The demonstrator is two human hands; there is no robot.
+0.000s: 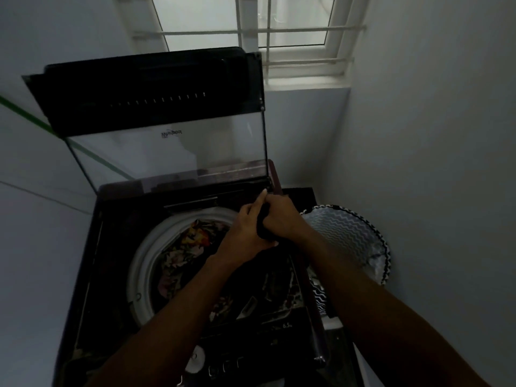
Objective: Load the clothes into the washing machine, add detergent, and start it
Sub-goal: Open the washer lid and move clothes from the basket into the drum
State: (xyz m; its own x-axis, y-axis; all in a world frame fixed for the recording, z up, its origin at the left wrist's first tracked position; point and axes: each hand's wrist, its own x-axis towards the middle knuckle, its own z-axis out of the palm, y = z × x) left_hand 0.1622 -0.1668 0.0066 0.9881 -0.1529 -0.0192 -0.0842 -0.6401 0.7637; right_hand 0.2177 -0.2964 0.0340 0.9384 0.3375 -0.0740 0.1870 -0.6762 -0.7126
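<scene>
Head view: left hand (pixel 245 233) and right hand (pixel 282 216) both curled tight round soft black cloth (pixel 264 224), held above round white tub (pixel 139 263) of dark top-loading washing machine (pixel 92 275), colourful clothes (pixel 192 244) inside tub.

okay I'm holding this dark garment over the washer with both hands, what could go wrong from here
1. The dark garment, gripped by the left hand and right hand, hangs over the washer's right edge, not the drum; it may drape outside.
2. Your hands sit near the raised lid's hinge corner; knuckles could knock it.
3. The room is dim, so fabric snagging may go unnoticed.
</scene>
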